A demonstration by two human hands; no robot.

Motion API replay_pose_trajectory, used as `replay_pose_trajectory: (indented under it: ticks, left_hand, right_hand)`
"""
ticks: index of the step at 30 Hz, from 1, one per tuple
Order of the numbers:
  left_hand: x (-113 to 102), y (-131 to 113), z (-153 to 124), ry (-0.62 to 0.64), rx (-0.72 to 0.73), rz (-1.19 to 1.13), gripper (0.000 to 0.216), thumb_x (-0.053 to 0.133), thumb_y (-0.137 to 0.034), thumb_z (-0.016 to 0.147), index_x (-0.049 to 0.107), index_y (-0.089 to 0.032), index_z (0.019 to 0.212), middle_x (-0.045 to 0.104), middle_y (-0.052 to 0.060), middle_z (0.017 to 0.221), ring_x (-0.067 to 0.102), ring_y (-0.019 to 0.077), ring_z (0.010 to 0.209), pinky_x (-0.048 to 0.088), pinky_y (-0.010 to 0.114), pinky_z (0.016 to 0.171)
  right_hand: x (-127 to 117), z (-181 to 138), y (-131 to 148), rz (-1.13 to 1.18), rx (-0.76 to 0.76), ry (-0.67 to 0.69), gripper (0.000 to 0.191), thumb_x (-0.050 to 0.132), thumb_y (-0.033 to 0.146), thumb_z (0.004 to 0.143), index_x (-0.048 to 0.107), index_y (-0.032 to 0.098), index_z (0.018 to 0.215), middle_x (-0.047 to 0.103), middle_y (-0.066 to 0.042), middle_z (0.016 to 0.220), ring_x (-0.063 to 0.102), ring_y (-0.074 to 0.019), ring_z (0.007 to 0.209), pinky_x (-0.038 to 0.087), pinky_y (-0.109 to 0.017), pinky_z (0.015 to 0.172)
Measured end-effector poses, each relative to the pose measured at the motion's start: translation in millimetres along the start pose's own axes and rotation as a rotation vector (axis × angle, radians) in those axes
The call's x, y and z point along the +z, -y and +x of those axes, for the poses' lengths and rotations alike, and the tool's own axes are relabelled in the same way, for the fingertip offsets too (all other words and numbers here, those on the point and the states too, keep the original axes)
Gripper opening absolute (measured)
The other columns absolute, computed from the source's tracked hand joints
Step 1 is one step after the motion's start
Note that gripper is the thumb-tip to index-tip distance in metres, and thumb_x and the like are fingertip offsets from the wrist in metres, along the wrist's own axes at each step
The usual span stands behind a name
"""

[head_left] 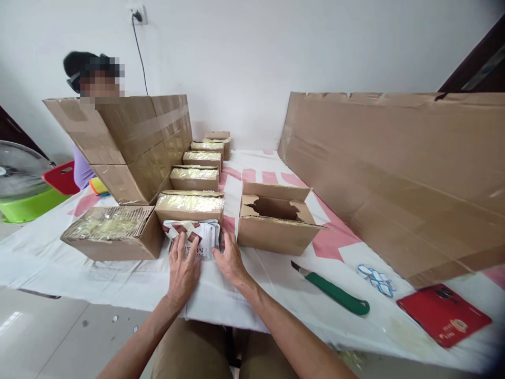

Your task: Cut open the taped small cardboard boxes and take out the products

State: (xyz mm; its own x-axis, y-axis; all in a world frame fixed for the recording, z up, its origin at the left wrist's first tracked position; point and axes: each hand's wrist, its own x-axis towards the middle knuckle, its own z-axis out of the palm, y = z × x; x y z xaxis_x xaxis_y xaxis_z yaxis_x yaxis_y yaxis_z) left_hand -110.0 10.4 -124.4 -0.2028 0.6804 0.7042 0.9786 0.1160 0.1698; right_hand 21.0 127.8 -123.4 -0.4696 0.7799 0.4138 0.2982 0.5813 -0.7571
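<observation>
A small stack of printed white and brown pouches (205, 231) lies on the table in front of a taped cardboard box (193, 202). My left hand (183, 268) rests on the pouches with its fingers spread flat over the print. At their right edge is my right hand (231, 260), fingers stretched out and thumb against the side. To the right stands an open cardboard box (276, 237) with its flaps up; its inside is dark. A green utility knife (335, 292) lies nearby, blade out.
Another taped box (112, 234) sits left of the pouches. Several small boxes (195, 179) line up behind. Large cartons (138, 137) wall the left, where a person sits. A tall cardboard panel (394, 173) borders the right. A red phone (444, 316) lies near blue-white packets (376, 280).
</observation>
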Motion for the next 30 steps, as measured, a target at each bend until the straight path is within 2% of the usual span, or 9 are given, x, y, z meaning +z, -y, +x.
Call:
replay_pose_trajectory:
  ticks: [3,8,17,21,25,30]
  left_hand:
    - [1,1,3,0.004,-0.008,0.011,0.067,0.056,-0.012,0.096,0.039,-0.026,0.159,0.028,0.023,0.168,0.028,0.0436,0.157,0.04,0.068,0.119]
    - [4,3,6,-0.006,-0.022,0.023,0.058,0.055,-0.014,0.098,0.046,-0.022,0.155,0.032,0.023,0.166,0.03,0.0429,0.156,0.04,0.066,0.119]
    - [-3,10,5,0.025,0.045,0.04,0.06,0.057,-0.021,0.1,0.041,-0.022,0.158,0.03,0.024,0.167,0.03,0.0431,0.157,0.041,0.065,0.118]
    - [-5,11,6,0.041,0.062,0.049,0.067,0.058,-0.021,0.1,0.035,-0.027,0.162,0.028,0.023,0.169,0.031,0.0434,0.157,0.04,0.066,0.119]
    - [-7,12,6,0.053,0.091,0.073,0.073,0.059,-0.023,0.1,0.029,-0.029,0.165,0.028,0.024,0.168,0.033,0.0446,0.156,0.041,0.067,0.118]
    - [-9,14,8,0.08,0.092,0.079,0.076,0.061,-0.024,0.099,0.027,-0.034,0.166,0.031,0.022,0.165,0.035,0.0432,0.155,0.043,0.066,0.116]
  right_hand:
    - [0,2,1,0.076,0.078,0.018,0.077,0.059,0.017,0.083,0.04,0.018,0.158,0.051,-0.02,0.155,0.05,-0.0343,0.145,0.046,-0.054,0.118]
    - [0,3,10,0.081,0.076,0.062,0.078,0.06,0.016,0.082,0.039,0.016,0.157,0.053,-0.02,0.154,0.049,-0.0333,0.145,0.043,-0.053,0.121]
    - [5,-12,10,0.017,0.053,0.186,0.083,0.055,0.014,0.085,0.027,0.006,0.162,0.035,-0.026,0.168,0.032,-0.0339,0.159,0.029,-0.054,0.131]
    - [5,-16,11,0.02,0.047,0.189,0.087,0.057,0.014,0.085,0.024,0.006,0.165,0.03,-0.024,0.172,0.029,-0.0331,0.161,0.029,-0.053,0.131]
    - [5,-20,13,0.023,0.032,0.187,0.088,0.057,0.012,0.084,0.024,0.002,0.165,0.026,-0.027,0.172,0.029,-0.0352,0.161,0.032,-0.053,0.13]
    - [6,-22,11,0.064,0.026,0.158,0.094,0.06,0.01,0.082,0.021,0.008,0.168,0.025,-0.024,0.173,0.03,-0.0348,0.16,0.034,-0.054,0.129]
